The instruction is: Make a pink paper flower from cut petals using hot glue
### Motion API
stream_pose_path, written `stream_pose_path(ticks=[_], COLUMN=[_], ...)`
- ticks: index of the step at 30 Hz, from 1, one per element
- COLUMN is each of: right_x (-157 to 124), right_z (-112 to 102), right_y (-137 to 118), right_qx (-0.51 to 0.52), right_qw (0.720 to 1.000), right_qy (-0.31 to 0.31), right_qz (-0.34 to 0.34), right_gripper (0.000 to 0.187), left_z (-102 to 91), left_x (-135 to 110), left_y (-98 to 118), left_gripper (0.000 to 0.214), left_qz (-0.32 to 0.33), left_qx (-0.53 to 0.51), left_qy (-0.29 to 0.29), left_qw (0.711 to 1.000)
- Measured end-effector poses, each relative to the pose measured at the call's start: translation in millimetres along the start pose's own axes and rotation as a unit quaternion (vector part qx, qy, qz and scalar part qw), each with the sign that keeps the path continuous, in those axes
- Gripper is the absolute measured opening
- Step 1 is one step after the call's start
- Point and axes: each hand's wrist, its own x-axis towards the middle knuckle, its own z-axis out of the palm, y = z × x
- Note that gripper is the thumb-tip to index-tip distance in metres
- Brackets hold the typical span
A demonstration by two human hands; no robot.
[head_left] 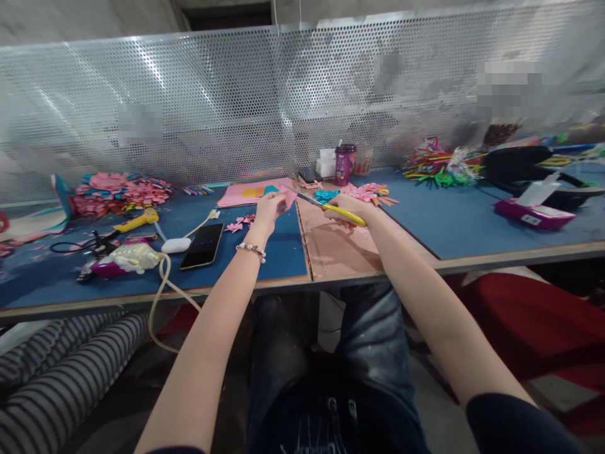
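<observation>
- Black cloth [293,419] over the wearer's lap lay closest, at six o'clock on a dial centred on the held paper; faded dark-blue jeans [378,343] showed just beyond it.
- Near the middle of the view, above the blue-topped bench [283,255], was the small piece of pink paper [290,196].
- At eight o'clock, beside it, the left hand [271,209] had thumb and fingers drawn together in a pinch on that piece.
- At three o'clock the right hand [343,205] was curled round the yellow-handled metal scissors [350,216], their blades pointing to nine and reaching the paper's right edge; how far the blades were parted I could not tell.
- Loose pink paper cutouts [236,226] lay at eight o'clock, a flat stack of pink sheets [231,197] at nine, and a bright-blue paper cluster [326,196] at three, near the right hand.
- Trimming the pink piece looked to be the step in hand, probably shaping another cutout.
- As I judged it, the next move called for a steady pinch, left fingertips clear of the blades, and a controlled snip while the paper was turned.
</observation>
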Motion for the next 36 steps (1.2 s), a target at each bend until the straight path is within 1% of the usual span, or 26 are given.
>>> stream_pose_path(ticks=[7,13,16,20,30,36], right_x=[0,-7,-8,-6,1,4], right_z=[0,-1,-1,-1,0,-1], right_y=[-1,-12,-15,-12,3,5], right_qx=[-0.021,-0.045,-0.052,-0.053,-0.049,-0.072], right_qw=[1.0,0.999,0.998,0.998,0.999,0.997], right_qy=[0.003,0.016,0.015,0.01,0.001,0.013], right_qz=[0.006,0.021,0.026,0.02,-0.017,-0.03], right_gripper=[0.011,0.019,0.026,0.019,0.012,0.013], left_z=[0.0,0.2,0.3,0.1,-1.1,-1.5], left_x=[0,0,0,0,0,0], left_y=[0,0,0,0,0,-1], left_gripper=[0.01,0.012,0.011,0.012,0.013,0.012], left_qz=[-0.006,-0.014,-0.017,-0.021,-0.02,-0.019], left_qx=[-0.004,-0.003,-0.004,-0.006,-0.003,0.0], left_qy=[-0.001,0.002,0.004,0.005,-0.004,-0.013], left_qw=[1.0,1.0,1.0,1.0,1.0,1.0])
